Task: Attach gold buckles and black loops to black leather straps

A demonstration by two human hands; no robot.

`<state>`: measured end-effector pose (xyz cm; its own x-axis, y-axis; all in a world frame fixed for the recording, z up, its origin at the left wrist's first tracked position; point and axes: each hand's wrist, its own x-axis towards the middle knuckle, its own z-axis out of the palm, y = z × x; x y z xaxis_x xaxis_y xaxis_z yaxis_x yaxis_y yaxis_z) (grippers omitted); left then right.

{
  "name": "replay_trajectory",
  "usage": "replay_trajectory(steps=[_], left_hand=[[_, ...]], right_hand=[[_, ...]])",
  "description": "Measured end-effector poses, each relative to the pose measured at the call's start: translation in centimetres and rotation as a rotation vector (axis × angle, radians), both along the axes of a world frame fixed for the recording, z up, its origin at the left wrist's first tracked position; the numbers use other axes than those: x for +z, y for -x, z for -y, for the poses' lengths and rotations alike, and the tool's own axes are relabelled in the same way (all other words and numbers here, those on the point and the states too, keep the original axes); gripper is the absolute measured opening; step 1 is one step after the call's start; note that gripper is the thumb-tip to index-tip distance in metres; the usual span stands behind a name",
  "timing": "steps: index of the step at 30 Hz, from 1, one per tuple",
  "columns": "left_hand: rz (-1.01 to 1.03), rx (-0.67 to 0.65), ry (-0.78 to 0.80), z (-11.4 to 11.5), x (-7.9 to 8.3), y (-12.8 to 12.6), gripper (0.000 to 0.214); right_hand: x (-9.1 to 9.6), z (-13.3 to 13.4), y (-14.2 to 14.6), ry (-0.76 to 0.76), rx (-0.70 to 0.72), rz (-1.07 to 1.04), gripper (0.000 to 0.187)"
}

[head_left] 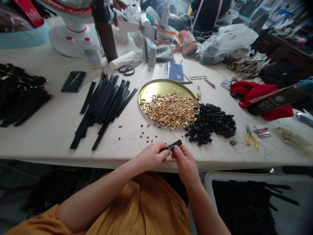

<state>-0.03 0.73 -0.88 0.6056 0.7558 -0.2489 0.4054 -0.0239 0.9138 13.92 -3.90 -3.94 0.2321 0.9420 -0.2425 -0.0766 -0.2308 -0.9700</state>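
Note:
Near the table's front edge, my left hand (159, 153) and my right hand (185, 160) pinch a short black strap (177, 143) between them. A small gold metal piece (170, 147) sits across the strap between my thumbs; its exact shape is hard to make out. Beyond my hands lies a round gold tray (156, 85) heaped with small gold metal pieces (171, 109). Against its right side is a pile of black ring-like pieces (215, 122). Long black straps (105, 104) lie bunched to the left. Tiny black bits (147, 137) are scattered just past my left hand.
Far left, a dark heap of straps (19, 94) sits near a phone (73, 81). Scissors (129, 68), a blue booklet (174, 71) and a dark bottle (105, 32) stand farther back. Yellow-handled pliers (251, 137) lie right. A white bin (207, 182) holds black strips below the table.

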Motion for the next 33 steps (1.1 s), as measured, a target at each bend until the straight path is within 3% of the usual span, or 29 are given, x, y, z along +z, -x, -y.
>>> replay_trajectory(steps=[5,9,18,23,28,33], left_hand=[[0.006,-0.015,-0.015,0.3,0.4,0.4,0.018],[0.069,0.066,0.058,1.0,0.4,0.4,0.014],[0.277,0.195,0.262,2.0,-1.5,0.4,0.028],[0.287,0.157,0.233,2.0,-1.4,1.0,0.023],[0.168,0.125,0.106,2.7,-0.4,1.8,0.019],[0.202,0.197,0.116,3.2,-0.1,1.8,0.023]], right_hand=[[0.0,-0.4,0.2,0.061,-0.01,-0.173,0.027],[0.2,-0.2,0.8,0.065,0.007,-0.253,0.025],[0.8,1.2,2.9,0.017,0.04,-0.406,0.021],[1.0,1.5,3.2,0.0,-0.018,-0.454,0.018],[0.8,1.6,3.1,0.011,-0.024,-0.393,0.018],[0.9,1.7,3.6,-0.032,-0.045,-0.347,0.021]])
